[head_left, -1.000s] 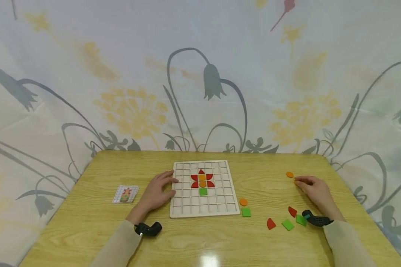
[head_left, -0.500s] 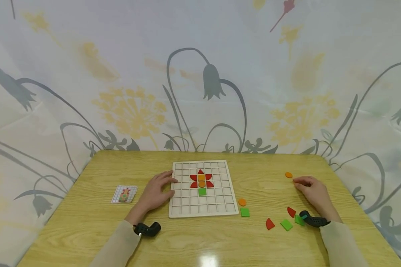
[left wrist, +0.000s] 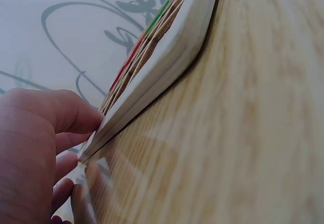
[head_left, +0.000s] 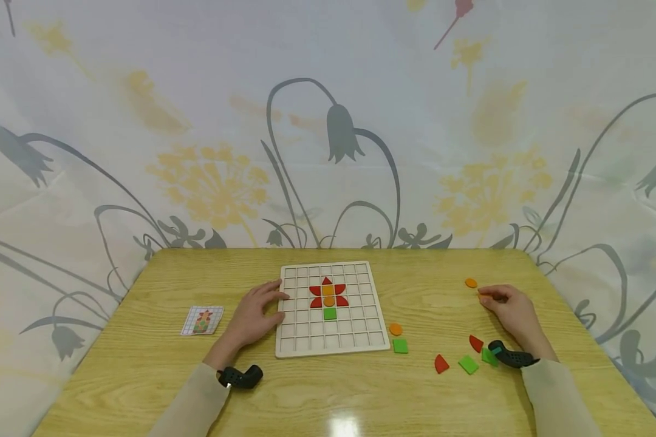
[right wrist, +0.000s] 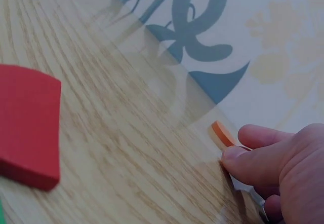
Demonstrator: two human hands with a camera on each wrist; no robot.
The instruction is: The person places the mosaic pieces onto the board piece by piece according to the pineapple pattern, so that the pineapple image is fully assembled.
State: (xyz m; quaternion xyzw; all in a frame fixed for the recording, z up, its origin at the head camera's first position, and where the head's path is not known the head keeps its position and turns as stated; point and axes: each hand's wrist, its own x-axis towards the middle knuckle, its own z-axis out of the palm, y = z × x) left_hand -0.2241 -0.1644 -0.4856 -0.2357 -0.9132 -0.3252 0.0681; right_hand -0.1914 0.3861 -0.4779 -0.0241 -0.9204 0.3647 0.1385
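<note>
A white grid board (head_left: 358, 340) lies on the table, bearing a flower-like figure of flat red, orange and green pieces. My left hand (head_left: 259, 314) rests at its left edge, fingers spread and fingertips on the rim. In the left wrist view the thumb (left wrist: 76, 115) touches the board's side (left wrist: 152, 89). Over on the right, my right hand (head_left: 514, 311) pinches a small orange piece (head_left: 485, 297) between thumb and fingers. Just beyond those fingertips lies an orange disc (head_left: 471, 283). The right wrist view shows orange (right wrist: 221, 134) right by the fingertips.
Right of the board are an orange disc (head_left: 396, 329) and a green square (head_left: 400, 346). Red quarter pieces (head_left: 441, 364) and green squares (head_left: 468, 365) lie nearer the right wrist. A small pattern card (head_left: 202, 320) is at the left. A patterned curtain (head_left: 328, 182) hangs behind the table.
More of the orange piece shows at my right fingertips, and that hand has barely shifted. The left hand stays on the board's edge. The head view has turned slightly.
</note>
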